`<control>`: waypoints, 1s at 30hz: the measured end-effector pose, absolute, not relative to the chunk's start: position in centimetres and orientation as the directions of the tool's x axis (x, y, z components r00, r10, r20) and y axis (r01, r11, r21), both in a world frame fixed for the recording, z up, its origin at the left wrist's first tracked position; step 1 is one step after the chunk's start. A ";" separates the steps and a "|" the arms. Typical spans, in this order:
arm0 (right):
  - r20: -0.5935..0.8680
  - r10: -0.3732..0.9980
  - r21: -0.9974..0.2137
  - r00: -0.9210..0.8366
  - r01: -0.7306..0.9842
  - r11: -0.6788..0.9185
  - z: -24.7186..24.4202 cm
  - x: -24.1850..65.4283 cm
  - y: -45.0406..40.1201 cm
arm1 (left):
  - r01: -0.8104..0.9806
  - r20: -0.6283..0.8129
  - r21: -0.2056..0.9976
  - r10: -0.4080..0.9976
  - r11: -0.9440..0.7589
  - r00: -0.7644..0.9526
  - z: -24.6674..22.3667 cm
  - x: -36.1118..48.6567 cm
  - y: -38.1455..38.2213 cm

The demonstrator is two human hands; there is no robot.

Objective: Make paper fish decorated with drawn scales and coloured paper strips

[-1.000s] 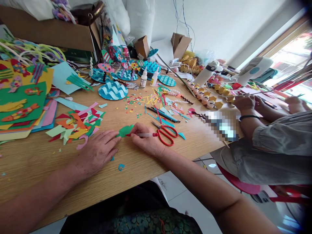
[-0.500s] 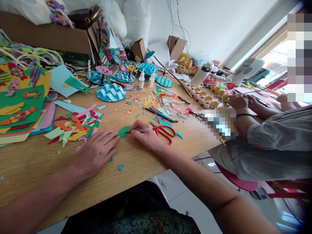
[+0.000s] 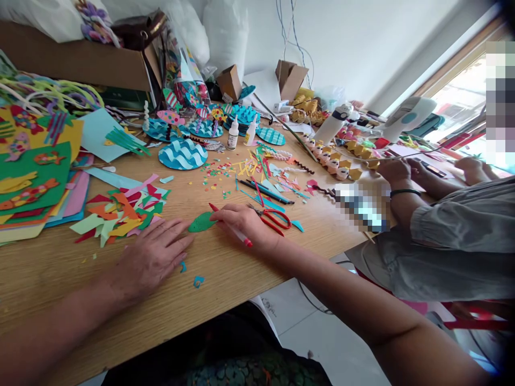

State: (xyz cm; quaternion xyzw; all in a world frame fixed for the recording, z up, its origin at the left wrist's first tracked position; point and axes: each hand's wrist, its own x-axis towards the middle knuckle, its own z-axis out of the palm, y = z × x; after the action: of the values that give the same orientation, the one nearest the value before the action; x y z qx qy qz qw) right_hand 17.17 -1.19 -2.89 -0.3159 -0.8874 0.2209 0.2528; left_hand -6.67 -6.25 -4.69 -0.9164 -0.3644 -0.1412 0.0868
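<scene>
My right hand (image 3: pixel 251 228) holds a red felt-tip pen (image 3: pixel 243 239), its red tip pointing up and left, lifted off the paper. Beneath its fingertips lies a green paper cutout (image 3: pixel 201 222), leaf-like in outline and flat on the wooden table. My left hand (image 3: pixel 156 254) rests palm down with fingers stretched out, its fingertips by the left end of the cutout. Red-handled scissors (image 3: pixel 277 219) lie just beyond my right hand. Small blue paper scraps (image 3: pixel 198 281) are near my left hand.
Colored paper scraps (image 3: pixel 120 212) are heaped beyond my left hand, beside stacked paper sheets (image 3: pixel 36 177). Blue wave-patterned discs (image 3: pixel 183 154) and glue bottles (image 3: pixel 233 133) stand farther back. Dark pens (image 3: pixel 267 192) lie mid-table. Another person's arms (image 3: pixel 406 187) rest at the right.
The red pen has swung round in my right hand, its tip leaving the green paper and its back end turning toward me. The cutout has shifted slightly left and turned.
</scene>
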 end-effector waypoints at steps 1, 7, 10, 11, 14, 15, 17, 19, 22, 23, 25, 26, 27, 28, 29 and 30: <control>0.304 0.637 -0.486 -0.709 0.460 0.743 -2.9 17.3 -1.1 | 0.687 0.322 -0.067 0.636 -0.724 0.702 -4.6 -6.8 -6.3; 0.240 0.581 -0.387 -0.777 0.472 0.792 -3.1 16.6 -0.2 | 0.691 0.318 -0.065 0.641 -0.720 0.698 -4.6 -6.7 -5.7; 0.247 0.584 -0.381 -0.773 0.477 0.792 -3.4 16.2 0.6 | 0.682 0.327 -0.070 0.630 -0.728 0.705 -4.5 -6.6 -5.3; 0.245 0.585 -0.374 -0.773 0.481 0.793 -3.4 16.1 0.9 | 0.680 0.329 -0.076 0.625 -0.730 0.708 -4.4 -6.6 -5.2; 0.232 0.582 -0.359 -0.779 0.488 0.796 -3.4 16.1 1.4 | 0.683 0.333 -0.087 0.625 -0.725 0.706 -4.1 -6.6 -5.1; 0.229 0.577 -0.356 -0.784 0.485 0.799 -3.3 16.2 1.4 | 0.682 0.332 -0.085 0.625 -0.726 0.707 -4.0 -6.6 -5.1; 0.226 0.560 -0.351 -0.797 0.470 0.810 -3.0 16.4 1.4 | 0.679 0.325 -0.078 0.625 -0.730 0.710 -3.8 -6.5 -5.3; 0.215 0.536 -0.349 -0.817 0.448 0.823 -2.6 16.5 1.3 | 0.674 0.320 -0.074 0.623 -0.735 0.714 -3.7 -6.5 -5.5; 0.211 0.525 -0.358 -0.824 0.435 0.826 -2.3 16.6 1.2 | 0.676 0.318 -0.067 0.627 -0.734 0.712 -3.7 -6.4 -5.5; 0.215 0.527 -0.358 -0.822 0.436 0.826 -2.3 16.5 1.3 | 0.678 0.318 -0.067 0.628 -0.732 0.710 -3.8 -6.3 -5.5; 0.221 0.532 -0.345 -0.817 0.445 0.826 -2.3 16.4 1.5 | 0.683 0.320 -0.075 0.631 -0.727 0.707 -3.9 -6.3 -5.3; 0.220 0.533 -0.333 -0.817 0.450 0.828 -2.3 16.3 1.6 | 0.684 0.320 -0.080 0.631 -0.725 0.706 -4.0 -6.4 -5.2; 0.216 0.534 -0.318 -0.818 0.458 0.830 -2.3 16.2 1.6 | 0.687 0.318 -0.083 0.634 -0.722 0.705 -4.0 -6.4 -5.0; 0.212 0.535 -0.300 -0.818 0.466 0.832 -2.4 16.1 1.7 | 0.691 0.317 -0.082 0.639 -0.718 0.701 -3.9 -6.4 -4.9; 0.208 0.535 -0.279 -0.819 0.474 0.835 -2.4 16.1 1.7 | 0.696 0.319 -0.077 0.644 -0.714 0.696 -3.9 -6.5 -4.8; 0.206 0.533 -0.255 -0.821 0.481 0.839 -2.5 16.1 1.7 | 0.700 0.324 -0.069 0.648 -0.711 0.689 -3.8 -6.6 -4.6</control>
State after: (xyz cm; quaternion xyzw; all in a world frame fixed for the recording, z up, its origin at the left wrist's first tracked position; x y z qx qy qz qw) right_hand 16.07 1.65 -2.49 -0.2670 -0.9493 0.0965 0.1354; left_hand -6.58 -4.61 -3.79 -0.9143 -0.3686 -0.1392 0.0940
